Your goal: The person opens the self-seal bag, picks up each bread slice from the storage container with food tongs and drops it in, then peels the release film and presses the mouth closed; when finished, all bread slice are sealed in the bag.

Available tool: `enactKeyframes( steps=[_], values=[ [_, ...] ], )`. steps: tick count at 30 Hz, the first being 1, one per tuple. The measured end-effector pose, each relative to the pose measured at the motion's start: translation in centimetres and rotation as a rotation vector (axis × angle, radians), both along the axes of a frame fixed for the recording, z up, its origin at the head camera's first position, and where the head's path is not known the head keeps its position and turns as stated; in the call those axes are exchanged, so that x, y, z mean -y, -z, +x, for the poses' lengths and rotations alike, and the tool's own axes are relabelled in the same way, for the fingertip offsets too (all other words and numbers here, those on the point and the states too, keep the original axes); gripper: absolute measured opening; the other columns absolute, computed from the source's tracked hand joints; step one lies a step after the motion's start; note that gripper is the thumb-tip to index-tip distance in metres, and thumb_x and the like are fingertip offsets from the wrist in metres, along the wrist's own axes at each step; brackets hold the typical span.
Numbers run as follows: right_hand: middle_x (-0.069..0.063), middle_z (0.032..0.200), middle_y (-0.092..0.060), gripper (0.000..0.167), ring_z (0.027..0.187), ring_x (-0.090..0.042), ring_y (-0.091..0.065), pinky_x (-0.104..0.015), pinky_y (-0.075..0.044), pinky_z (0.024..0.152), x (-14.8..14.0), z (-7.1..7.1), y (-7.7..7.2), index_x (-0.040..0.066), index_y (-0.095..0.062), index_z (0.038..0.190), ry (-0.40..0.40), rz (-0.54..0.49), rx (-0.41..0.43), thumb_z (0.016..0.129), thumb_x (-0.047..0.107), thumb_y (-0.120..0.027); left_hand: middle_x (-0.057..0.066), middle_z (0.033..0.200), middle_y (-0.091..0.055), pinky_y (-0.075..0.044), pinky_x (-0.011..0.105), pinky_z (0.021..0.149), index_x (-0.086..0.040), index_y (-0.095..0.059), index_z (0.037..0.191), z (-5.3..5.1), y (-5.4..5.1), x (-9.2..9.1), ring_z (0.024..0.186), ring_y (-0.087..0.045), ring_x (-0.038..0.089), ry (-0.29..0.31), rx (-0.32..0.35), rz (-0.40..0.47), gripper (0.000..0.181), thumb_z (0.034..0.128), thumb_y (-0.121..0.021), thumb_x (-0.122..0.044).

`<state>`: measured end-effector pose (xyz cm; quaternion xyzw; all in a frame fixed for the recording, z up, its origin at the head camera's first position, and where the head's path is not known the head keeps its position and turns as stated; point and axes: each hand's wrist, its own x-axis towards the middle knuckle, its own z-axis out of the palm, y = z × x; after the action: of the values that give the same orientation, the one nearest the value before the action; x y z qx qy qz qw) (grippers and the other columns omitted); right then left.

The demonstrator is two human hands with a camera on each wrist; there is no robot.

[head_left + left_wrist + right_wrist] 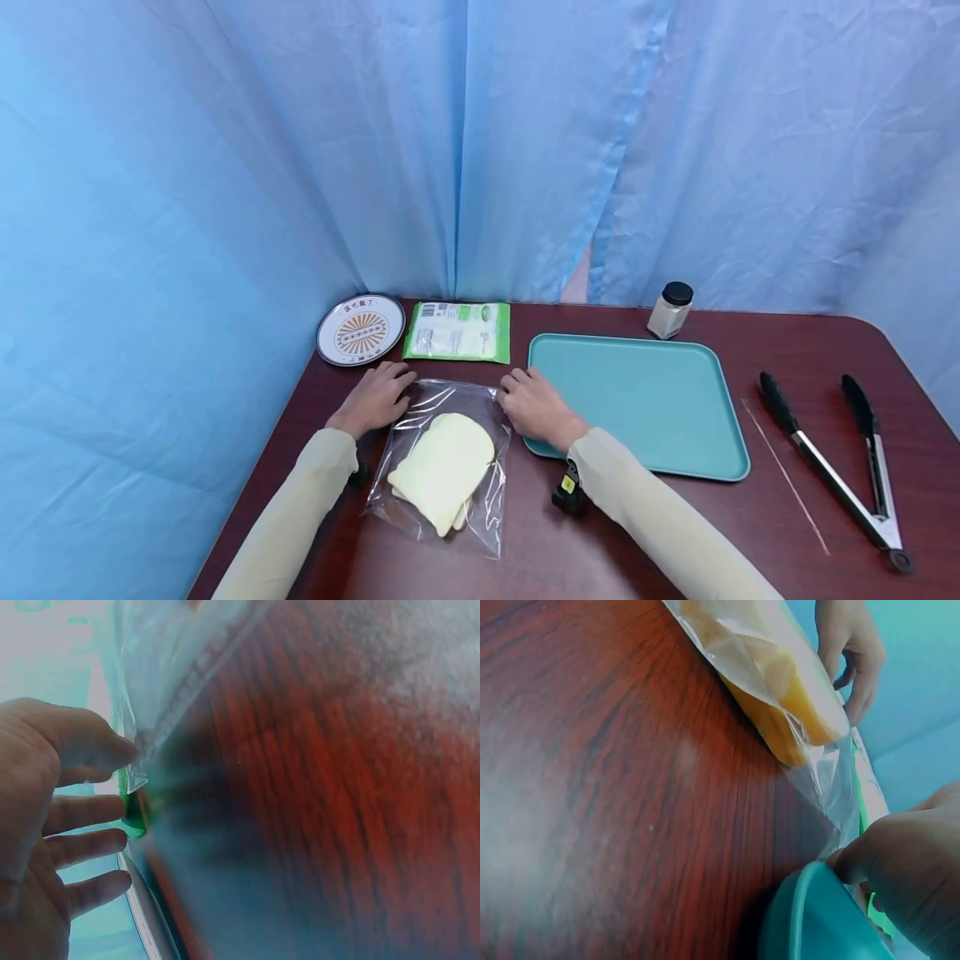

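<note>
Slices of bread (444, 471) lie stacked inside a clear plastic bag (486, 527) on the table; their brown crust (801, 694) shows in the right wrist view. My left hand (378, 398) is at the bag's far left corner. In the left wrist view its thumb and forefinger pinch that corner, while the other fingers stay extended. At the far right corner, my right hand (538, 407) pinches the bag between thumb and fingers, close beside the teal tray (630, 408). The tips of the right fingers are partly hidden.
Behind the bag are a round patterned plate (361, 330) and a green-and-white packet (457, 332). A black-lidded jar (671, 310) stands behind the tray. Black-tipped tongs (832, 475) lie spread at the right, beside a thin clear strip (785, 477). Blue curtains (525, 150) border the table.
</note>
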<state>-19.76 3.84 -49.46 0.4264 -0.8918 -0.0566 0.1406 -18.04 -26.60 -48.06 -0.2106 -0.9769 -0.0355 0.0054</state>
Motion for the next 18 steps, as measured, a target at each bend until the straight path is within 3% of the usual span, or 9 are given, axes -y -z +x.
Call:
enactKeyframes(
  steps=[7, 10, 14, 18],
  values=[
    [-0.005, 0.117, -0.07, 0.023, 0.104, -0.022, -0.064, -0.038, -0.052, 0.082, 0.9, 0.0, -0.1, 0.014, -0.074, 0.116, -0.024, 0.05, 0.068, 0.097, 0.02, -0.063, 0.02, 0.151, -0.051, -0.038, 0.061, 0.114, -0.003, -0.057, 0.14, 0.4, -1.0, -1.4, 0.144, -0.043, 0.04, 0.119, 0.061, 0.054, 0.048, 0.0931, -0.056, 0.003],
    [-0.005, 0.125, -0.068, 0.028, 0.112, -0.023, -0.063, -0.038, -0.053, 0.087, 1.4, 0.0, -0.5, 0.014, -0.072, 0.123, -0.016, 0.075, 0.122, 0.098, 0.017, -0.06, 0.018, 0.152, -0.05, -0.036, 0.06, 0.116, -0.003, -0.056, 0.142, 0.6, -1.3, -2.3, 0.145, -0.043, 0.038, 0.157, 0.104, 0.031, 0.048, 0.0938, -0.054, 0.005],
    [-0.006, 0.134, -0.065, 0.033, 0.122, -0.023, -0.061, -0.039, -0.053, 0.097, 2.2, 0.2, -1.1, 0.014, -0.066, 0.132, -0.01, 0.102, 0.168, 0.1, 0.016, -0.058, 0.016, 0.152, -0.051, -0.034, 0.059, 0.118, -0.004, -0.055, 0.143, 0.9, -1.2, -3.0, 0.145, -0.044, 0.035, 0.173, 0.15, -0.013, 0.046, 0.0971, -0.054, 0.001],
    [-0.005, 0.137, -0.063, 0.035, 0.125, -0.022, -0.06, -0.039, -0.053, 0.101, 2.8, 0.5, -1.2, 0.014, -0.063, 0.135, -0.013, 0.124, 0.183, 0.102, 0.018, -0.055, 0.015, 0.151, -0.052, -0.031, 0.062, 0.119, -0.005, -0.056, 0.142, 1.2, -1.0, -3.3, 0.145, -0.045, 0.034, 0.162, 0.155, -0.044, 0.045, 0.0978, -0.056, -0.001]
  ],
)
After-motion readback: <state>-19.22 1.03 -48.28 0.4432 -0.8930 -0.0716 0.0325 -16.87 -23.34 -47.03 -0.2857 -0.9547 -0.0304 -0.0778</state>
